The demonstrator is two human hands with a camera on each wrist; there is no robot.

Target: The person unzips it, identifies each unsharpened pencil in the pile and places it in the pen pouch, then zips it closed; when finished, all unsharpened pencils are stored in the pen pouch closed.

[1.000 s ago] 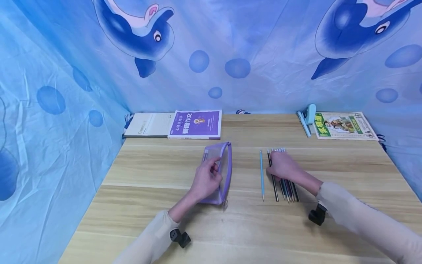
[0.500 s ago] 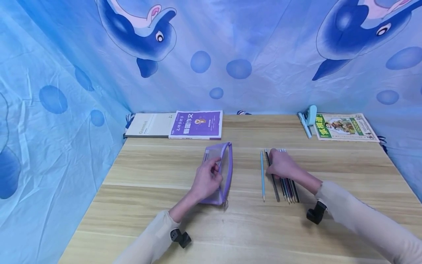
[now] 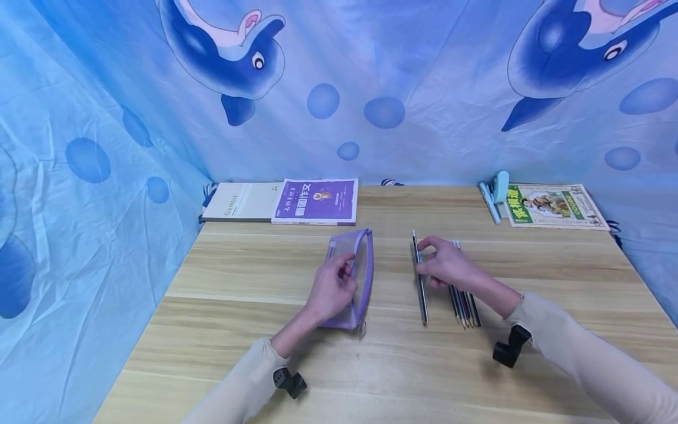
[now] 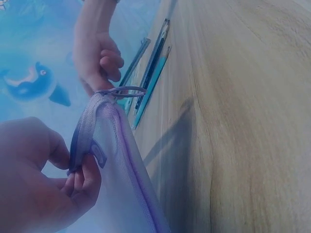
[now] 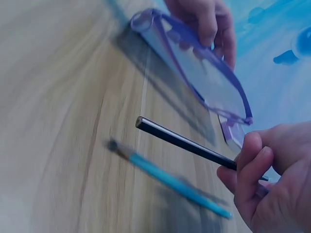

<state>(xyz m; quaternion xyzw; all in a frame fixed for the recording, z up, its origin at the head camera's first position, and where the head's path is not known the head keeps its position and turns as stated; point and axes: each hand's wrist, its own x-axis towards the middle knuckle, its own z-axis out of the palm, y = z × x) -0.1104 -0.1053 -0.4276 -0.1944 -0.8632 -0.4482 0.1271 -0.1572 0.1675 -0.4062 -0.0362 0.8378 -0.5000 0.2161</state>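
In the head view, my left hand (image 3: pixel 332 288) pinches the edge of a purple-trimmed, see-through zip pencil pouch (image 3: pixel 365 288). Its mouth gapes toward the right; the left wrist view shows thumb and fingers on the zipped rim (image 4: pixel 85 128). My right hand (image 3: pixel 447 265) holds a black pencil (image 5: pixel 184 143) between thumb and fingers, raised off the table. Beneath that pencil lies a light blue pencil (image 5: pixel 175 184), mostly covered by it in the head view. Several dark pencils (image 3: pixel 466 309) lie side by side under my right wrist, their upper parts partly hidden.
At the table's back left lie a white notebook (image 3: pixel 238 201) and a purple book (image 3: pixel 318 201). A light blue stapler (image 3: pixel 500 187), a light blue pen (image 3: pixel 489 203) and a green-and-white booklet (image 3: pixel 553 206) are at the back right. A blue dolphin-print curtain (image 3: pixel 434 141) hangs behind.
My right hand has drawn the black pencil out from beside the other pencils, lifted it and carried it left over the light blue one. My left hand and the pouch stay put.
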